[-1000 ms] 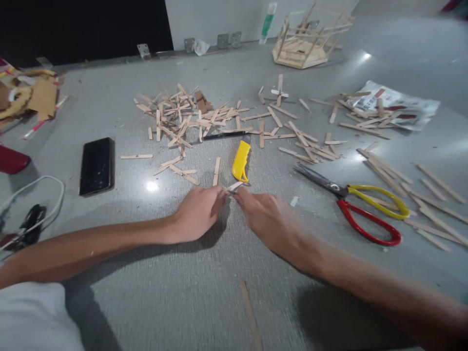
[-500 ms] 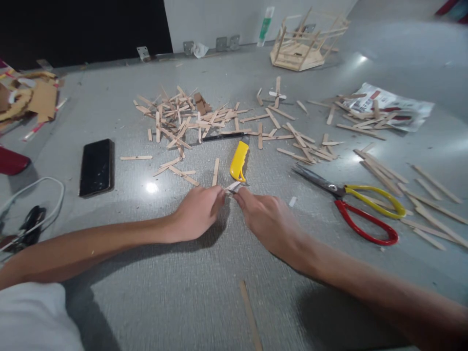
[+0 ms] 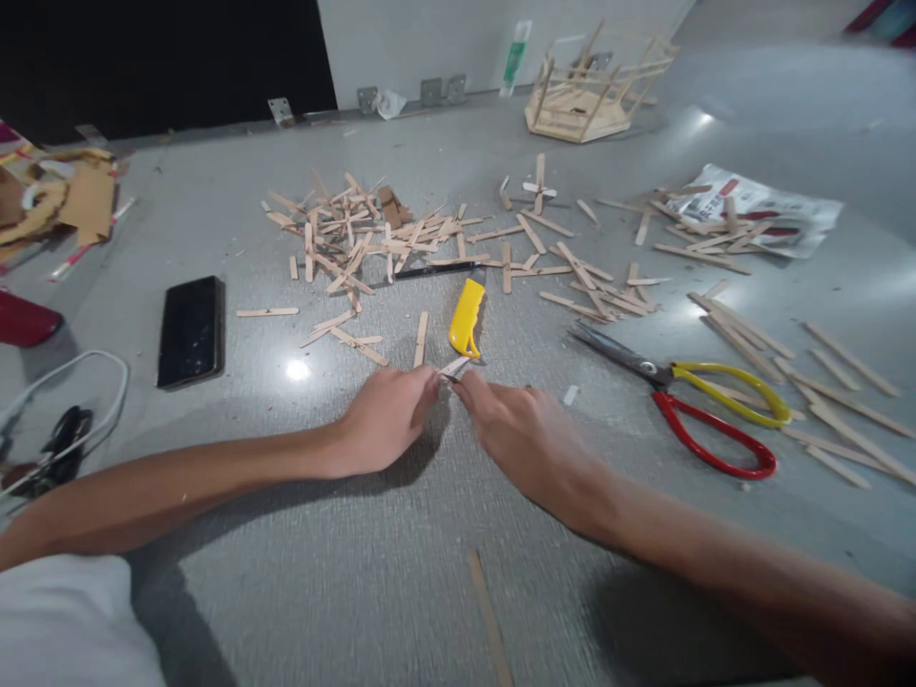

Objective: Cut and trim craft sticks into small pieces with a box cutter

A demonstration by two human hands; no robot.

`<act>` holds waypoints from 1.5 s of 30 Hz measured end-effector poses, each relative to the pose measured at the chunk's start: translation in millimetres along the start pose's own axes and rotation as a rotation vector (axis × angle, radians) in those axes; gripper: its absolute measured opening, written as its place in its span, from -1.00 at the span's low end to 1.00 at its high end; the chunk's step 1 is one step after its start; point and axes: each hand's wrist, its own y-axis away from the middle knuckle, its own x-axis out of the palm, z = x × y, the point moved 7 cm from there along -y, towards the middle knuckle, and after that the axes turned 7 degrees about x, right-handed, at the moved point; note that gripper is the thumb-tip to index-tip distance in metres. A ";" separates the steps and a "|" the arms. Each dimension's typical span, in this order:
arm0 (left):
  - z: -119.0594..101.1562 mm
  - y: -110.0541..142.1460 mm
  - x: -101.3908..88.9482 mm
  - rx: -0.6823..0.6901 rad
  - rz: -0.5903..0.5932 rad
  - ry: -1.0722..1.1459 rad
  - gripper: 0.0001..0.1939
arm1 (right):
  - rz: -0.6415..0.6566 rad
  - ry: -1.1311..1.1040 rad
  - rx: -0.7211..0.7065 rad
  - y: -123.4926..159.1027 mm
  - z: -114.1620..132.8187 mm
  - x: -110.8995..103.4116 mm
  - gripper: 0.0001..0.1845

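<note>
My left hand (image 3: pixel 390 420) is closed, thumb and fingers pinching a short pale wooden stick piece (image 3: pixel 454 366) that points up and right. Close beside it, my right hand (image 3: pixel 522 434) pinches a thin dark blade-like piece (image 3: pixel 450 378) against the stick; most of it is hidden by the fingertips. Just beyond both hands lies a yellow-handled cutter (image 3: pixel 467 317). A single craft stick (image 3: pixel 422 339) rests past the left knuckles. To the right of my right hand are scissors (image 3: pixel 662 377) with one yellow and one red handle, blades slightly apart.
Heaps of craft sticks (image 3: pixel 350 234) spread across the table, more on the right (image 3: pixel 759 334) by a silver packet (image 3: pixel 808 219). A phone (image 3: pixel 191 331) and white cable (image 3: pixel 107 363) lie left. At the back stand a stick frame (image 3: pixel 579 119) and glue tube (image 3: pixel 515 59).
Both hands keep their pinch at nearly the same spot, with only slight finger movement. The whole view has shifted a little, so objects on the right appear slightly further left.
</note>
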 end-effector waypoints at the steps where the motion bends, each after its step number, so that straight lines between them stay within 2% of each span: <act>1: -0.1 0.0 -0.2 0.005 -0.009 -0.005 -0.73 | 0.029 0.017 0.002 0.1 1.9 -0.8 -0.70; 4: 0.1 0.1 0.2 0.019 -0.025 -0.001 -0.72 | 0.070 0.064 0.033 0.7 5.1 -4.8 -0.69; 10: 0.3 0.6 -0.5 0.041 -0.041 0.007 -0.72 | 0.073 0.096 0.082 0.8 4.7 -7.6 -0.72; 16: -3.1 -2.1 -4.9 0.061 -0.008 0.003 -0.72 | -0.019 0.135 0.044 2.8 9.9 -7.2 -0.71; 21: -5.7 -5.3 -5.9 0.074 0.050 -0.028 -0.71 | -0.187 0.248 0.058 2.2 11.5 -9.9 -0.68; 23: -5.6 -6.2 -6.5 0.062 0.048 -0.023 -0.70 | -0.211 0.251 0.045 0.8 11.4 -10.0 -0.70; 28: -4.9 -6.3 -7.0 0.051 0.024 0.017 -0.70 | -0.222 0.232 0.009 0.9 10.4 -9.1 -0.74; 35: -4.4 -5.9 -7.3 0.064 0.003 0.043 -0.65 | -0.277 0.291 -0.066 4.5 17.4 -11.3 -0.63; 45: -5.4 -5.0 -7.7 0.029 -0.019 0.032 -0.66 | -0.229 0.356 -0.094 4.7 20.5 -10.6 -0.64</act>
